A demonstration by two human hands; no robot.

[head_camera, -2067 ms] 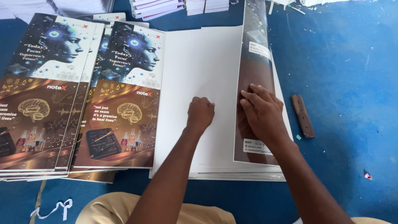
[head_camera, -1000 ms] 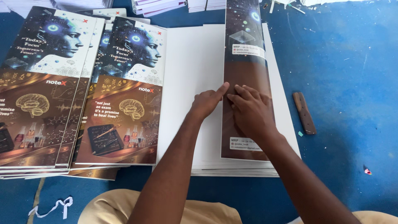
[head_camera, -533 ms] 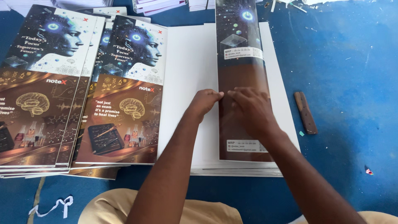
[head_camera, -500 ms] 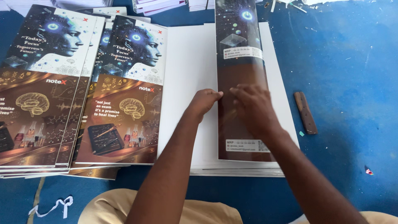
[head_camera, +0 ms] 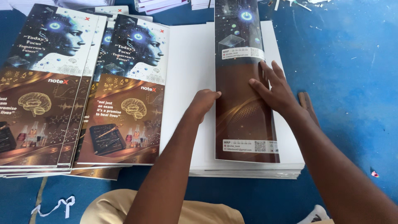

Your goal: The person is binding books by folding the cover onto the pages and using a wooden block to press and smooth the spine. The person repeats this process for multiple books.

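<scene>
- Since the earlier frames, the folded flap (head_camera: pixel 242 87) has swung further left across the white sheet, and my right hand (head_camera: pixel 275 89) has slid up and to the right on it, away from the left hand.
- My right hand lies flat on the flap with its fingers spread wide, pressing down on the flap's right part; it grips nothing.
- My left hand (head_camera: pixel 203 101) is loosely curled, knuckles up, with its fingertips touching the flap's left edge about halfway along. I cannot tell whether it pinches that edge or only pushes against it.
- That flap is a long, narrow dark strip, blue at the top and brown below, with small white labels near its top and bottom ends. It lies along the right half of the top sheet.
- Under it sits a stack of white sheets (head_camera: pixel 188 62), resting on the blue surface (head_camera: pixel 352 62).
- Just left of the stack, overlapping piles of printed covers (head_camera: pixel 124 91) lie fanned out, each showing a blue head above a brown lower half.
- A small brown stick (head_camera: pixel 309 105) lies on the blue surface just beside my right wrist.
- More paper stacks (head_camera: pixel 157 5) sit at the far edge.
</scene>
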